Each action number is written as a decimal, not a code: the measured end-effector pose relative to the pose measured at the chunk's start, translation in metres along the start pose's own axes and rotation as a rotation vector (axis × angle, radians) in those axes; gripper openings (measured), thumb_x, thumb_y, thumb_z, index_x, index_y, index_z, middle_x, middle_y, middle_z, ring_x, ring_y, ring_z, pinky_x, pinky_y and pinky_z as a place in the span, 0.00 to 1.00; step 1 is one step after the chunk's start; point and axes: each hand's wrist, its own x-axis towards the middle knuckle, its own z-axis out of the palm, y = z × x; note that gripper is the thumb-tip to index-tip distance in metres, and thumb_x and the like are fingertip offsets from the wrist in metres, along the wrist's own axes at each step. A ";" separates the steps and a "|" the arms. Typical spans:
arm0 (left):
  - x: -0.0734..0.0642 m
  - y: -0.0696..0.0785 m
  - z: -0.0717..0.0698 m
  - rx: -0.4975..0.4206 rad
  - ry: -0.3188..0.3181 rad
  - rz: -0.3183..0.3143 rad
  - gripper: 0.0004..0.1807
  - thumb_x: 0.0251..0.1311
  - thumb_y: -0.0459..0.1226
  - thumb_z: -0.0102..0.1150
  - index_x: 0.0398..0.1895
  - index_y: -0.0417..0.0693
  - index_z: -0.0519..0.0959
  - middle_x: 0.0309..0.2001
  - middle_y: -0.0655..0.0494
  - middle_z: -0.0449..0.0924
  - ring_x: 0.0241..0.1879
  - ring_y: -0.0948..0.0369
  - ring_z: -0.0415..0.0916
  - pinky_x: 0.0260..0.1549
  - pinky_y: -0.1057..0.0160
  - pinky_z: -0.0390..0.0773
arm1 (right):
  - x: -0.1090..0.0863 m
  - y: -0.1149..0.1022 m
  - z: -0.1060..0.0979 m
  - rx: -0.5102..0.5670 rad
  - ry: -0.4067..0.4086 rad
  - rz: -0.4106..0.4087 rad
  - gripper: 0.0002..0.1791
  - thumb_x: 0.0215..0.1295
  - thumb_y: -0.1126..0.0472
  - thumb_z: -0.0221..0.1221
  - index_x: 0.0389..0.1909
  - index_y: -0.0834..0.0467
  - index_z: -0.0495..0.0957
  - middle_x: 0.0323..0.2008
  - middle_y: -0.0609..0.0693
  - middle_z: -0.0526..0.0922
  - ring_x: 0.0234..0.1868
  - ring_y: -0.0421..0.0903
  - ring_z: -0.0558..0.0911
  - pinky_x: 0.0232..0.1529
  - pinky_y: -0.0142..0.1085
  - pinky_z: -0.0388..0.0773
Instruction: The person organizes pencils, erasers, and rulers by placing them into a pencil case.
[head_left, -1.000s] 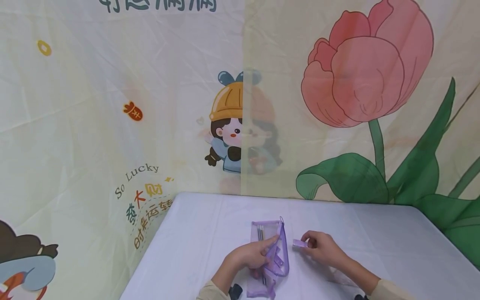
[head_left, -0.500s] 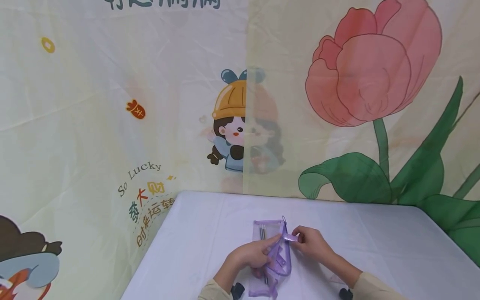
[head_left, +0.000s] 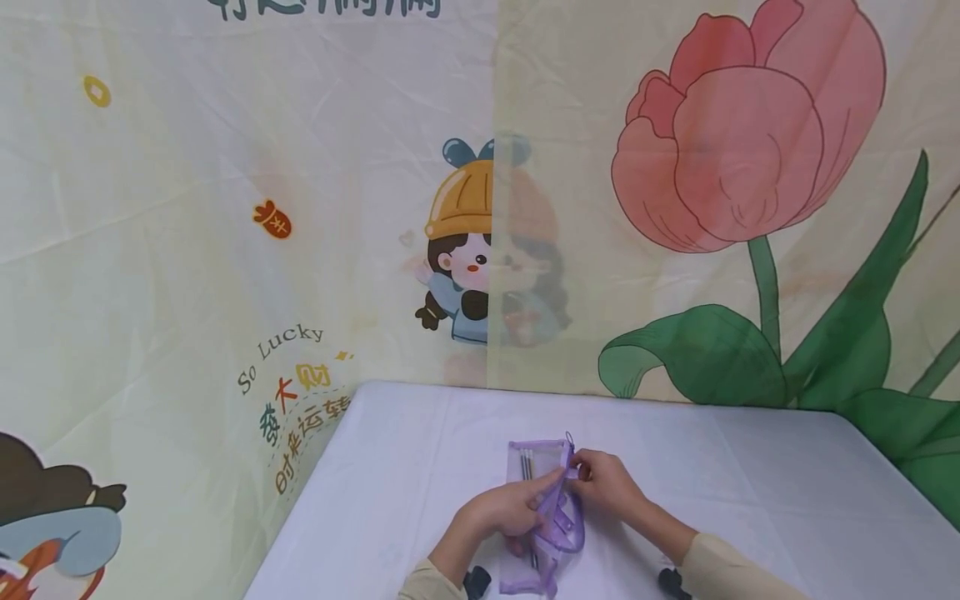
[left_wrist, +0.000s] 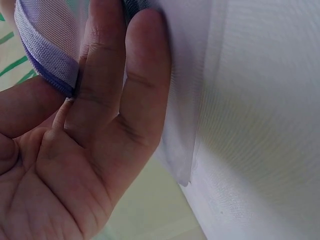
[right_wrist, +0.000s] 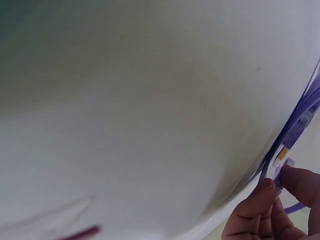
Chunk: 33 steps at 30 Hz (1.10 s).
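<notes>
A see-through mesh pencil case (head_left: 564, 537) with purple edging lies on the white table in the head view, its zip side gaping to the right. Several thin dark pencil-like sticks (head_left: 527, 465) and some purple pieces show through the mesh. My left hand (head_left: 504, 508) grips the case by its opening edge; in the left wrist view the purple zip edge (left_wrist: 52, 75) sits between thumb and fingers. My right hand (head_left: 609, 483) is at the upper part of the opening. Between its thumb and fingers it pinches a small purple rectangular piece (right_wrist: 289, 164), mostly hidden by the fingers.
The white-covered table (head_left: 420, 433) runs back to a printed cloth backdrop (head_left: 390, 250). A clear packet with a dark red edge (right_wrist: 82, 233) lies at the lower left of the right wrist view. Black wrist devices (head_left: 476, 582) show near both sleeves.
My right hand has moved left with the small purple piece, from beside the pencil case to its opening. My left hand keeps its hold on the case.
</notes>
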 end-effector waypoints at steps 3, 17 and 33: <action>0.000 -0.001 0.000 -0.004 -0.002 0.000 0.47 0.58 0.21 0.55 0.75 0.72 0.59 0.26 0.51 0.73 0.19 0.55 0.74 0.18 0.52 0.85 | 0.002 0.001 0.005 0.024 0.010 -0.021 0.06 0.48 0.67 0.68 0.28 0.57 0.80 0.18 0.41 0.73 0.20 0.35 0.69 0.19 0.27 0.69; 0.000 -0.003 0.001 -0.004 0.002 0.004 0.47 0.58 0.21 0.55 0.75 0.72 0.60 0.27 0.50 0.74 0.19 0.55 0.75 0.18 0.52 0.84 | -0.002 -0.016 0.011 0.060 -0.028 0.129 0.04 0.46 0.69 0.64 0.26 0.59 0.83 0.16 0.44 0.75 0.18 0.40 0.72 0.17 0.29 0.71; 0.000 -0.003 0.001 0.001 0.012 0.003 0.44 0.60 0.24 0.56 0.74 0.73 0.61 0.22 0.55 0.68 0.15 0.59 0.69 0.18 0.54 0.84 | -0.009 -0.009 -0.011 0.014 -0.123 -0.031 0.10 0.55 0.63 0.66 0.39 0.60 0.85 0.29 0.46 0.81 0.30 0.40 0.78 0.30 0.29 0.78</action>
